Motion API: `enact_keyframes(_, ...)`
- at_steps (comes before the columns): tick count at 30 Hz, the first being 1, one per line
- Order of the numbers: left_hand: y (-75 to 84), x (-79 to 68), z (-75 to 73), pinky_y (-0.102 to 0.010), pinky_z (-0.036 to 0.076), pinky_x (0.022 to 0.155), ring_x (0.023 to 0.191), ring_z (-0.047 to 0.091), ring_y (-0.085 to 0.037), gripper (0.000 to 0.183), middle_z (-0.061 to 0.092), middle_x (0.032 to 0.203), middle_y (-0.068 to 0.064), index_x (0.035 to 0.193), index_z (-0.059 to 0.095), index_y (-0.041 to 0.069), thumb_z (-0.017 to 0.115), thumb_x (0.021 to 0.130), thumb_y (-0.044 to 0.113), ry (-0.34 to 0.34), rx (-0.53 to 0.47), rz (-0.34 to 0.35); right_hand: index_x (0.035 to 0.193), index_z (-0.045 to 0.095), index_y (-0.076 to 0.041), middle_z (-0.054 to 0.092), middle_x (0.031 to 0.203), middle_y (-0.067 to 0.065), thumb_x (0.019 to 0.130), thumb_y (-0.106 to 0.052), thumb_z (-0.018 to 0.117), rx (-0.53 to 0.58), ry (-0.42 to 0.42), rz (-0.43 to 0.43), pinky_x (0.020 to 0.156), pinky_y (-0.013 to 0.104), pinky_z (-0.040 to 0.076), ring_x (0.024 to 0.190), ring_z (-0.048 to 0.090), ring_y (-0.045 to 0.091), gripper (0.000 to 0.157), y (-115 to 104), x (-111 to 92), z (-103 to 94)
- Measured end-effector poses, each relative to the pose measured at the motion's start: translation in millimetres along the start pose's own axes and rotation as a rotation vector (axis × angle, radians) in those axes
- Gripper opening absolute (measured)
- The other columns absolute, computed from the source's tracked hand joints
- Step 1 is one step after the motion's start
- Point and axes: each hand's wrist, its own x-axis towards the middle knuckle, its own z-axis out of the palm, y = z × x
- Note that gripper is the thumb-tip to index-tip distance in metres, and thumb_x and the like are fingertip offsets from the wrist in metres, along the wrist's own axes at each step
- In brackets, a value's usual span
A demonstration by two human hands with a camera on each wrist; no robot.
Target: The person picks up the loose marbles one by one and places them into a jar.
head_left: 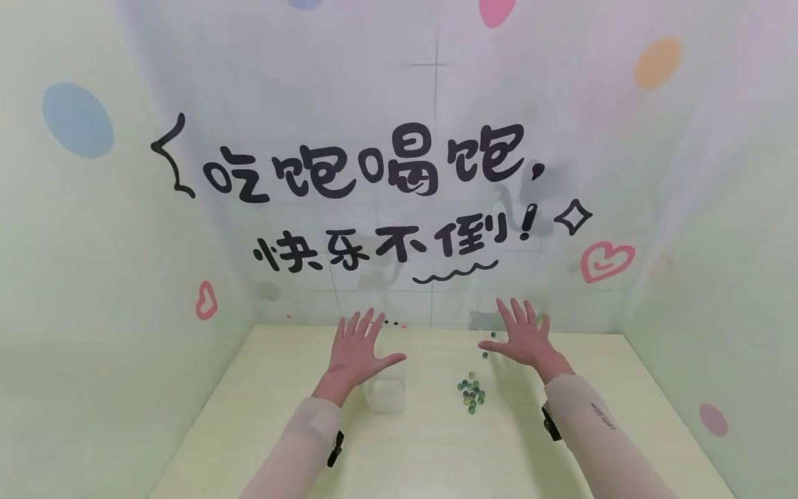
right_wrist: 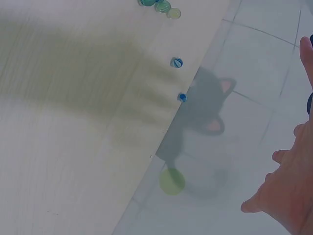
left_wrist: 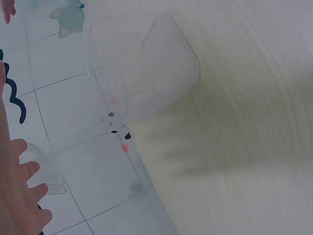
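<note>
Both hands hover over the table with fingers spread and nothing in them. My left hand (head_left: 358, 353) is above and just behind a clear plastic container (head_left: 385, 396), which shows larger in the left wrist view (left_wrist: 166, 63). To the container's right lies a cluster of green and blue glass marbles (head_left: 471, 395). My right hand (head_left: 525, 341) is up beyond the cluster, to its right. Two loose blue marbles (right_wrist: 177, 62) lie apart from the cluster, near the table's back edge and close to the right thumb in the head view.
The pale wood-grain table (head_left: 280, 430) is bounded by a back wall (head_left: 399, 90) with large black lettering and coloured dots. Side walls (head_left: 93, 277) rise at left and right. Dark wrist straps (head_left: 335, 449) sit on both sleeves.
</note>
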Motion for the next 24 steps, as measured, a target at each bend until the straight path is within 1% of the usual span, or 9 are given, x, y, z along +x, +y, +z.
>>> enact_keyframes(8,-2.9,-0.9,-0.1,-0.055,0.018,0.124,0.151,0.029,-0.034,0.097,0.031,0.164,-0.007,0.157,0.032,0.02,0.048,0.083,0.08,-0.007,-0.004,0.023,0.159,0.017,-0.005,0.015,0.162,0.03,0.083,-0.06,0.07,0.004,0.007,-0.015,0.108,0.083,0.003,0.148,0.007,0.056,0.108,-1,1,-0.6)
enact_keyframes(11,-4.4,-1.3,1.3,-0.054,0.02,0.124,0.15,0.03,-0.034,0.095,0.033,0.163,-0.007,0.156,0.033,0.02,0.048,0.084,0.079,0.004,-0.01,0.036,0.158,0.017,-0.004,0.016,0.162,0.03,0.082,-0.059,0.071,0.01,0.006,-0.013,0.109,0.082,0.004,0.148,0.008,0.056,0.108,-1,1,-1.8)
enact_keyframes(17,-6.5,-4.2,3.1,-0.052,0.023,0.124,0.148,0.035,-0.033,0.093,0.036,0.161,-0.007,0.155,0.036,0.019,0.05,0.084,0.078,0.016,-0.022,0.064,0.158,0.018,-0.003,0.019,0.16,0.031,0.082,-0.058,0.073,0.021,0.008,-0.016,0.109,0.082,0.005,0.147,0.01,0.057,0.108,0,0,-3.5)
enact_keyframes(24,-9.3,-10.8,9.3,-0.049,0.026,0.123,0.145,0.039,-0.031,0.091,0.04,0.158,-0.007,0.153,0.041,0.018,0.054,0.084,0.076,0.007,-0.061,0.094,0.158,0.018,-0.003,0.02,0.16,0.031,0.081,-0.057,0.073,0.013,0.001,-0.009,0.109,0.082,0.008,0.146,0.012,0.057,0.109,0,-3,-2.5)
